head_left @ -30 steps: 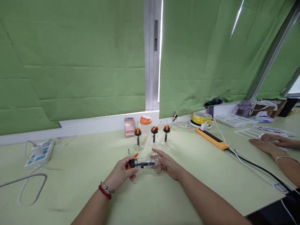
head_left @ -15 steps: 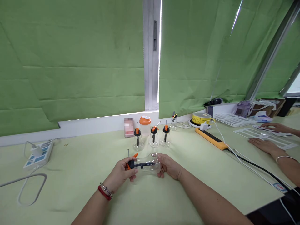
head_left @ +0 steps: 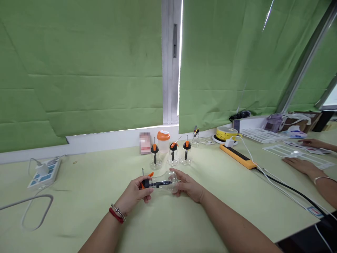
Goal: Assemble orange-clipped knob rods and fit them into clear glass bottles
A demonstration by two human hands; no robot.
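A clear bottle (head_left: 164, 181) with a black and orange top lies on its side between my hands, above the pale green table. Fingers of my left hand (head_left: 139, 191) are wrapped round the top at its left end. My right hand (head_left: 188, 185) grips the wide glass base at the right end. Through the glass a dark tube shows inside. Beyond them three similar bottles stand upright: one at the left (head_left: 156, 158), one in the middle (head_left: 173, 156) and one at the right (head_left: 186, 155).
An orange-lidded cup (head_left: 163, 140) and a pink box (head_left: 144, 143) stand behind the bottles. A white power strip (head_left: 46, 174) lies left, an orange one (head_left: 237, 156) right. Another person's hands (head_left: 300, 165) rest by white frames (head_left: 297, 154) at far right.
The held bottle has shifted slightly left, and the fingers of my right hand have moved up around its base. The other person's hands have moved slightly right.
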